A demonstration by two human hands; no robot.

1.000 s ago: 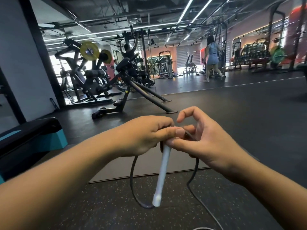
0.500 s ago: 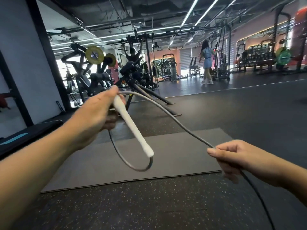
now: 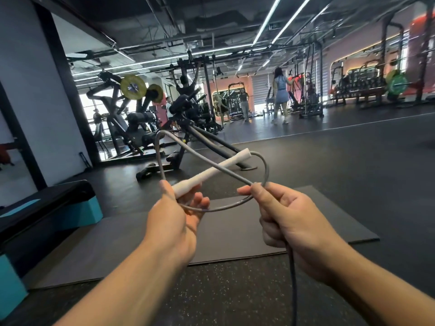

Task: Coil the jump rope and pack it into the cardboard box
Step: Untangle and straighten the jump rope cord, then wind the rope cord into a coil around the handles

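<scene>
Gym floor (image 3: 353, 161) dark rubber, grey mat (image 3: 235, 236) under my hands, black and teal step bench (image 3: 58, 208) at my left. No cardboard box in view, so packing isn't close; my call is I'm mid-coil, early loops.

Jump rope (image 3: 213, 167) is up in the air between both hands, not on the floor. Grey cord makes one loop rising away from me over my left side, crossing down to my right, plus a lower arc between the hands. Loose tail drops from my right fist toward me.

Left hand (image 3: 175, 222): fingers curled round the base of the white handle (image 3: 211, 172) and the cord by it. Handle's long axis points up and away, to my right.

Right hand (image 3: 286, 220): thumb and forefinger pinch the cord where the strands cross, other fingers curled round the tail.

Key relation: the fresh strand lies right of the left hand's bundle, so I'd guess the right carries it leftward across.
</scene>
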